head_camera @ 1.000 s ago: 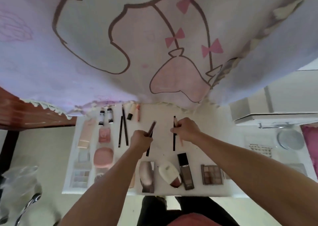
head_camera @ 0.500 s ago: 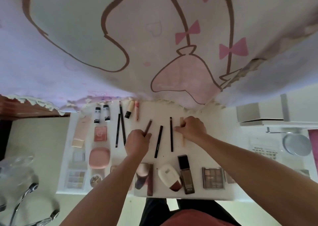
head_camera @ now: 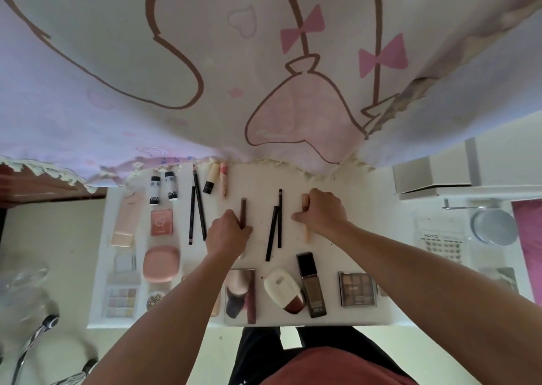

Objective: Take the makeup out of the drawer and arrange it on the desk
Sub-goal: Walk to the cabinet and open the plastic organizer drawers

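A: Left hand (head_camera: 227, 235) low on the surface (head_camera: 352, 238), fingers (head_camera: 245, 229) curled round the brown pencil (head_camera: 243, 208). Right hand (head_camera: 321, 211) grips the peach stick (head_camera: 307, 235).
B: Yep, that pencil was tilted half a second back, it's straight now. Black pencils (head_camera: 280, 208) lie between.

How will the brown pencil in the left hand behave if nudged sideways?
The brown pencil looks slim and round, lying on the smooth desk, so it would probably roll. It seems rigid and light. The left hand grips its near end, steadying it.
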